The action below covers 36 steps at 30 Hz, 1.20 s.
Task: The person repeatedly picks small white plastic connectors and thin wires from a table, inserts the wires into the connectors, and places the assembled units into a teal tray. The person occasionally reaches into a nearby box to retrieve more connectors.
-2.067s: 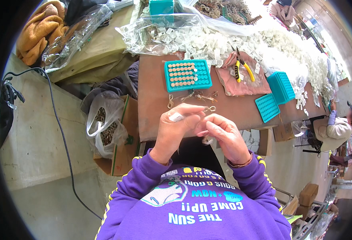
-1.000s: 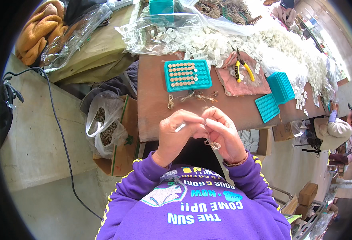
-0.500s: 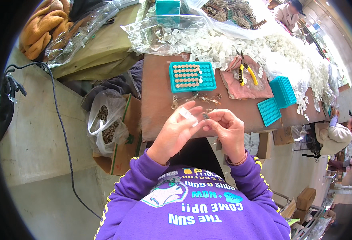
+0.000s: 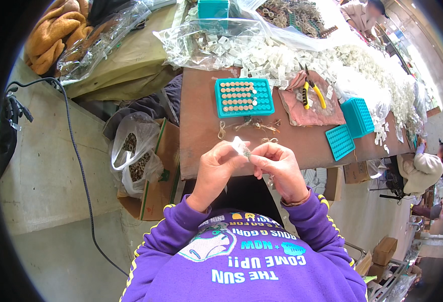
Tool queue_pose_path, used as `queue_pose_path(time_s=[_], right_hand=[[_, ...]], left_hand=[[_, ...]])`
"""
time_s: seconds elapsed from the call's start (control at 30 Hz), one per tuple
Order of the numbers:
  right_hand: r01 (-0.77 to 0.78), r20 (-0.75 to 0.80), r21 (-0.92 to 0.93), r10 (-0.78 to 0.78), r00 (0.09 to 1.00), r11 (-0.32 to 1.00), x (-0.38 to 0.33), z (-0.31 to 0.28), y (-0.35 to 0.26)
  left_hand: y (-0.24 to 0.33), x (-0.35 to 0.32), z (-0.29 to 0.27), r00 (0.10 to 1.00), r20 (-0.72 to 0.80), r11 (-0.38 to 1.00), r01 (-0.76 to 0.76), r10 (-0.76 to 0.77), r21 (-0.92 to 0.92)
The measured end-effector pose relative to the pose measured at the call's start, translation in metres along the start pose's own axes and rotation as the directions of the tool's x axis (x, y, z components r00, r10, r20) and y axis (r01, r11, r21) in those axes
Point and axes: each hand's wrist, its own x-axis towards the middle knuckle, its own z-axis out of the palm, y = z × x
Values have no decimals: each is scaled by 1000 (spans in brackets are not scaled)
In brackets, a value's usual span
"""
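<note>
My left hand (image 4: 214, 167) pinches a small white plastic piece (image 4: 238, 144) between thumb and fingers. Meeting it from the right, my right hand (image 4: 280, 167) grips a small dark part with thin wire (image 4: 247, 154), whose exact kind is too small to tell. The two pieces touch or nearly touch in front of the table's near edge. Thin wire dangles below the right fingers. Beyond my hands, a teal tray (image 4: 217, 102) holds rows of round tan discs (image 4: 237, 95), with a few silvery ones at the right end. Coiled wire leads (image 4: 257, 122) lie between the tray and my hands.
Pliers with yellow handles (image 4: 315, 93) rest on a pink cloth (image 4: 297, 115). Teal trays (image 4: 358, 118) stand to the right. White plastic pieces (image 4: 266, 58) heap along the back. A bag-lined carton (image 4: 166, 166) sits at left. Other people work at far right.
My hands have drawn together, bringing the white piece and the small wired part to each other. The left hand has turned from a palm-up hold into a pinch.
</note>
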Motion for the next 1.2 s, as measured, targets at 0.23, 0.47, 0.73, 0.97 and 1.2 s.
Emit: queue_pose_path(time_s=[0.23, 0.47, 0.73, 0.97, 1.2], right_hand=[[52, 22, -183, -49, 999, 982, -5, 0, -13], [-83, 133, -20, 85, 987, 996, -5, -7, -11], [-194, 116, 241, 170, 979, 951, -1, -5, 4], [207, -24, -445, -243, 970, 871, -14, 6, -4], [378, 17, -627, -474, 881, 681, -7, 10, -2]], left_hand=[[2, 1, 1, 994, -21, 994, 106, -107, -32], [8, 3, -4, 979, 179, 975, 130, -98, -178], [5, 1, 10, 996, 65, 986, 65, -56, -152], [4, 1, 19, 978, -176, 994, -106, 111, 33], [1, 0, 14, 963, -174, 964, -169, 206, 206]])
